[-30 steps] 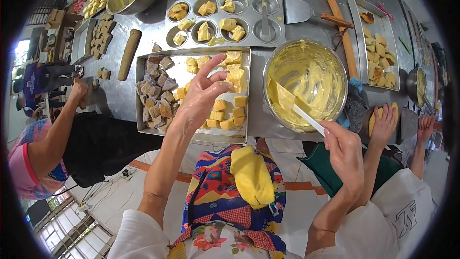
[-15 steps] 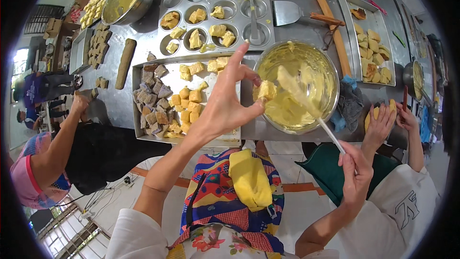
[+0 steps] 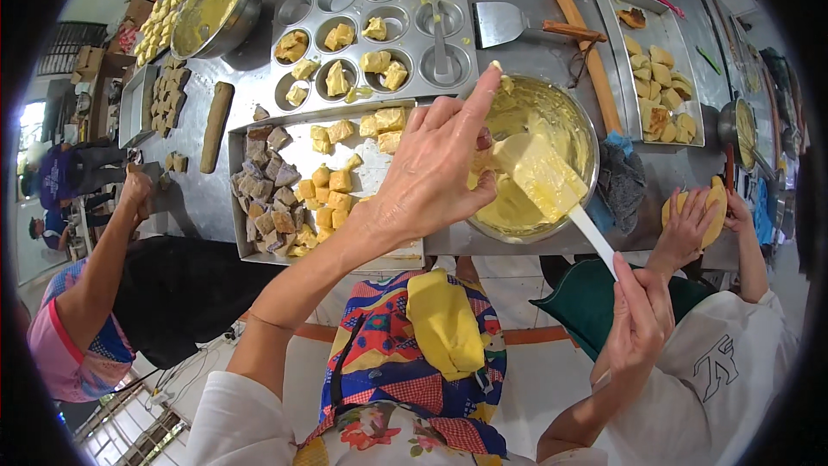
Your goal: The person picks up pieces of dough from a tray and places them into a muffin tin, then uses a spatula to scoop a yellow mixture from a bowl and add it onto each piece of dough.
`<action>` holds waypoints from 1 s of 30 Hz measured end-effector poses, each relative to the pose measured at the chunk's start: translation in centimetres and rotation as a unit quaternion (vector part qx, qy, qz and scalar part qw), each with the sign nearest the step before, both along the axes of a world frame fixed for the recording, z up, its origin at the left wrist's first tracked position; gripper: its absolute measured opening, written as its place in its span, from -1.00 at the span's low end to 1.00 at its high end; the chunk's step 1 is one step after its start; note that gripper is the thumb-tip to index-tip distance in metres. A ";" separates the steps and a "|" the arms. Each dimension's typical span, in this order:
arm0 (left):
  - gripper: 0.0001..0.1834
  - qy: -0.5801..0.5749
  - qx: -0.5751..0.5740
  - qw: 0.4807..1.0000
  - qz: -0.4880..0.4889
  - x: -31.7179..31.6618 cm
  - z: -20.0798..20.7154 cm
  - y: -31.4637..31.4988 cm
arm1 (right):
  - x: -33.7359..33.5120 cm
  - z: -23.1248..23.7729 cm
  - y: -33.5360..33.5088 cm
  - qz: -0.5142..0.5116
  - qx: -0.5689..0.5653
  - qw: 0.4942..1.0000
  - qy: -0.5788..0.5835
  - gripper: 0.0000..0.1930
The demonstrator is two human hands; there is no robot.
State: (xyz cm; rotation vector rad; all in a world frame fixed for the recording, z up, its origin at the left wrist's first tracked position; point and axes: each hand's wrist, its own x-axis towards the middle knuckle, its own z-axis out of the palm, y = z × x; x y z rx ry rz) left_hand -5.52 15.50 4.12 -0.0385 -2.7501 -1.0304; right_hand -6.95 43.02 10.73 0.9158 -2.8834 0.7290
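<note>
My left hand [image 3: 435, 164] reaches over the near left rim of a metal bowl [image 3: 592, 142] smeared with pale yellow cream. Its thumb and middle finger pinch a small yellow cake cube [image 3: 485, 160], mostly hidden by the fingers and the spatula. The index finger points up, with a dab of cream on its tip. My right hand [image 3: 640, 311] is closed round the white handle of a spatula [image 3: 545, 177]. The cream-coated blade is tilted over the bowl, its end close beside the left fingertips.
Left of the bowl lies a tray [image 3: 241, 229] of yellow and purplish-brown cake cubes. Behind it is a muffin tin [image 3: 341, 2] with coated pieces. A turner [image 3: 502, 23], rolling pin [image 3: 595, 69], grey cloth [image 3: 623, 181] and another tray [image 3: 694, 116] lie rightward. Co-workers' hands [image 3: 686, 229] are nearby.
The spatula blade has turned its broad, creamy face into view and sits beside the left fingertips. My left hand has rotated, covering most of the cube. The view has shifted slightly.
</note>
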 end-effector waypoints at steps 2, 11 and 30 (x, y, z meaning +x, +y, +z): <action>0.05 -0.019 0.082 0.996 0.012 0.1 -0.9 -0.3 | 0.1 -0.3 0.3 -0.031 -0.014 0.999 -0.022 -0.72; -0.06 -0.171 0.450 0.872 0.083 0.0 -0.2 -1.4 | -0.5 -0.6 0.2 -0.024 -0.085 0.989 -0.121 -0.74; -0.38 -0.196 0.746 0.629 0.096 0.4 0.4 -0.9 | 0.2 -0.9 0.4 -0.018 -0.092 0.996 -0.011 -0.75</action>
